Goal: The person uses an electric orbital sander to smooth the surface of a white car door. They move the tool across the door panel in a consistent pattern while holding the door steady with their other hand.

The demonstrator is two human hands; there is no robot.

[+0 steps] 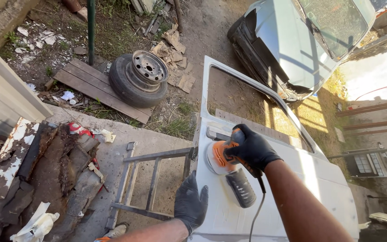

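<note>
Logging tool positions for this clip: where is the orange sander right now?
In the head view the orange sander sits centre-right, pressed on the white car door just below its window opening, under the gloved right hand; the left hand rests on the door's near edge.

Sander (226,157): orange body, black dust canister, under the black-gloved right hand's (251,148) fingers. Car door (323,179): white, beneath the black-gloved left hand's (190,204) fingers. Wheel (139,77): black tyre, grey rim.
</note>
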